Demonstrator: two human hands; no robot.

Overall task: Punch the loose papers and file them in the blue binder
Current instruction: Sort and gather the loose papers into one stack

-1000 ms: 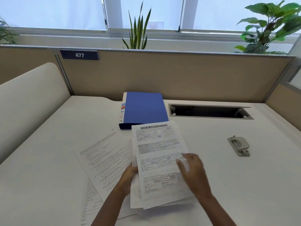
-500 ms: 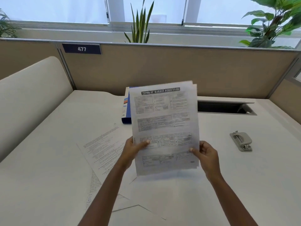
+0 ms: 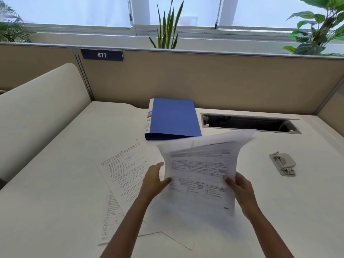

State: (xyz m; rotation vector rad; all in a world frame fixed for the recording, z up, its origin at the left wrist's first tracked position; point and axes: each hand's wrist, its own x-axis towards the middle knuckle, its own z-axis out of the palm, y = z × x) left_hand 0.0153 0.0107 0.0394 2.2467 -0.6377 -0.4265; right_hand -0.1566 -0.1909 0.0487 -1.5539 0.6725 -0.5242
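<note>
A stack of printed papers (image 3: 201,170) is held above the desk, tilted away with its top edges fanned and blurred. My left hand (image 3: 153,180) grips its left edge and my right hand (image 3: 240,189) grips its right edge. The blue binder (image 3: 175,119) lies shut and flat on the desk just beyond the stack. A grey hole punch (image 3: 283,163) sits on the desk to the right, apart from both hands. More loose sheets (image 3: 124,170) lie flat on the desk to the left of and below my left arm.
A white desk (image 3: 55,183) is bounded by a tan partition (image 3: 204,81) at the back and a cream curved divider (image 3: 37,108) on the left. An open cable slot (image 3: 249,122) lies right of the binder. Plants stand behind the partition.
Both hands lifted the stack off the desk and held it upright; now it has dropped lower and tipped away, its top fanning out and uncovering the binder.
</note>
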